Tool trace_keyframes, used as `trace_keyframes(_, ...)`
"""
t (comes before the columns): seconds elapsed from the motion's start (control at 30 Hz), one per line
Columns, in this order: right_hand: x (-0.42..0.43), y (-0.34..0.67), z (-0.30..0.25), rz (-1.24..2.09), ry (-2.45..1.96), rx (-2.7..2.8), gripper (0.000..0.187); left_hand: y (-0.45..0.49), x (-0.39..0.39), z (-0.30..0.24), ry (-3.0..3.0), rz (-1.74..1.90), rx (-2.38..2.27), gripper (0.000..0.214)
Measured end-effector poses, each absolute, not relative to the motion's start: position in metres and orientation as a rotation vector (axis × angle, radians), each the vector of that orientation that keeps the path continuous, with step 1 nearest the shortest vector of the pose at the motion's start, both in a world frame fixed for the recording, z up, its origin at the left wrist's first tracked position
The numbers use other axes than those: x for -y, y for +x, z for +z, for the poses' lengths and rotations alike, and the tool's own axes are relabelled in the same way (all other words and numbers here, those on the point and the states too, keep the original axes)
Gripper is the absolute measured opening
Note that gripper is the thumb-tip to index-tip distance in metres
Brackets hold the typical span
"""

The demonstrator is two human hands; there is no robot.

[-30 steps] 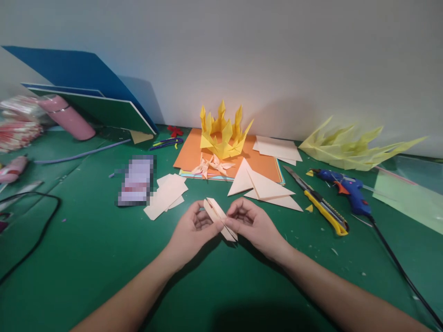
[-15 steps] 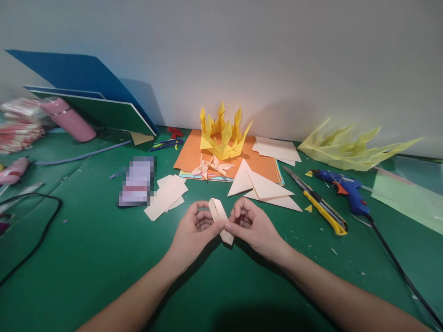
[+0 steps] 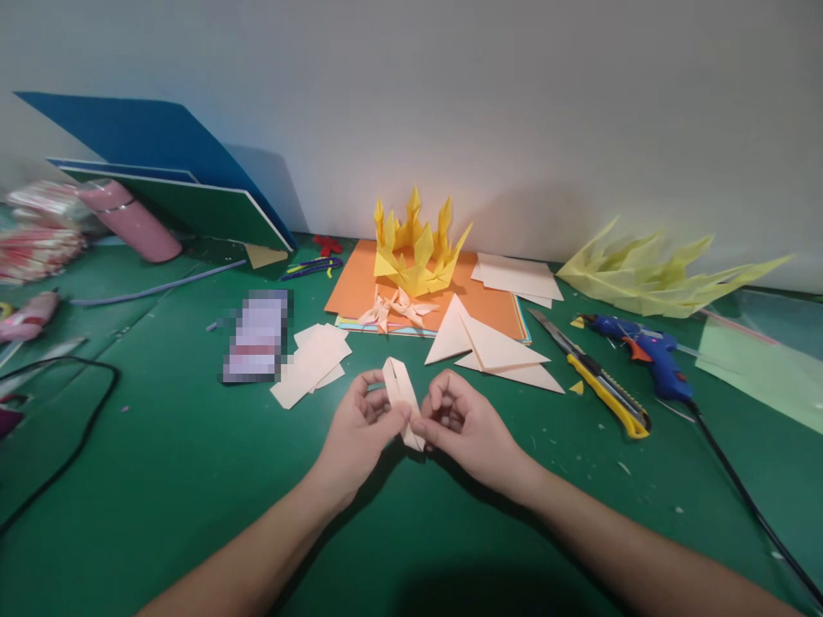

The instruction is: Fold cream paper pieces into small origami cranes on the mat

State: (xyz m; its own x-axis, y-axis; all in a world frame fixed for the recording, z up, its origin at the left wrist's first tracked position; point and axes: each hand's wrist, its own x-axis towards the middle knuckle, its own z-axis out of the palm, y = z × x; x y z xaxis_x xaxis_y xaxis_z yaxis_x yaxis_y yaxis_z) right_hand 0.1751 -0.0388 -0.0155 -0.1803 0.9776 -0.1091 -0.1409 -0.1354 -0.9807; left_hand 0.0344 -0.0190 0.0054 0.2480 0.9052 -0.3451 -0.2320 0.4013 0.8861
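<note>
A narrow folded piece of cream paper (image 3: 401,396) stands tilted between both hands just above the green mat (image 3: 193,480). My left hand (image 3: 357,433) pinches its left side, fingers curled. My right hand (image 3: 464,424) pinches its right side near the lower end, fingers curled too. Behind the hands lie cream paper triangles (image 3: 492,347) and a small stack of cream folded pieces (image 3: 309,363). Further back, small cream folded flowers (image 3: 395,307) and a yellow paper crown shape (image 3: 417,248) rest on orange sheets (image 3: 351,287).
A yellow utility knife (image 3: 601,383) and blue glue gun (image 3: 646,356) with a black cord lie at right. Pale yellow spiked paper (image 3: 656,270) sits against the wall. Blue and green boards (image 3: 160,184), a pink bottle (image 3: 132,220) and a black cable (image 3: 70,428) are at left.
The folded cream piece has been turned from lying slanted to more upright, and it looks shorter and narrower between the fingers. Both hands stayed in about the same spot.
</note>
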Motion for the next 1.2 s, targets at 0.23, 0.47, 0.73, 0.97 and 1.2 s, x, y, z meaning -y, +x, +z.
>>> trace_keyframes(0.23,0.037,0.176,-0.014,1.472,-1.038,1.232,0.033,0.031,0.018,0.006,0.806,0.891,-1.011,0.048)
trace_keyframes(0.47,0.036,0.18,-0.011,1.527,-1.099,1.221,0.037,0.033,0.019,0.004,0.81,0.946,-1.06,0.047)
trace_keyframes(0.73,0.034,0.185,-0.01,1.633,-1.026,1.14,0.037,0.028,0.015,0.005,0.824,0.912,-1.049,0.048)
trace_keyframes(0.97,0.034,0.18,-0.006,1.52,-1.152,1.345,0.047,0.028,0.016,0.004,0.841,0.904,-1.046,0.049)
trace_keyframes(1.2,0.033,0.185,-0.005,1.581,-1.125,1.33,0.048,0.029,0.017,0.003,0.823,0.863,-0.994,0.049)
